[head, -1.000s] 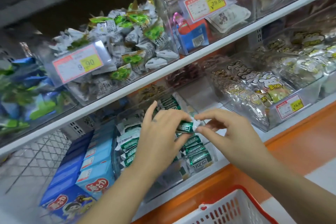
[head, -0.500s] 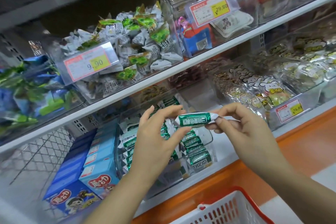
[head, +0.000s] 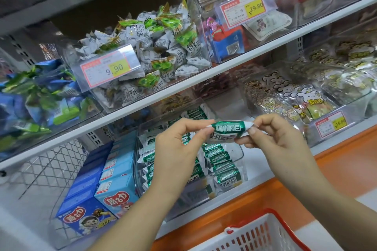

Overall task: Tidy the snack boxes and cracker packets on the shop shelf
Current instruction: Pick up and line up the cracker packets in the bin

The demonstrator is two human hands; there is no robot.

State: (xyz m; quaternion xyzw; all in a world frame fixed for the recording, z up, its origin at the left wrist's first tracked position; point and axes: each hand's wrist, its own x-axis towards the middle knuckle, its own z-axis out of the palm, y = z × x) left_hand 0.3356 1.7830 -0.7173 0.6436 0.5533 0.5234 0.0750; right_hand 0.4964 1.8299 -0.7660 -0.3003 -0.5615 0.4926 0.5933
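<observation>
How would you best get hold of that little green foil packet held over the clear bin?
By its flat white crimped ends, from either side. The small green foil packet lies roughly level and crosswise with a plump middle; the left hand and right hand each pinch one end.

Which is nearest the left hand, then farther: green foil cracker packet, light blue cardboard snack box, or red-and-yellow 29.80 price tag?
1. Green foil cracker packet: pinched by the left hand.
2. Light blue cardboard snack box: lower left.
3. Red-and-yellow 29.80 price tag: upper shelf, right.
</observation>
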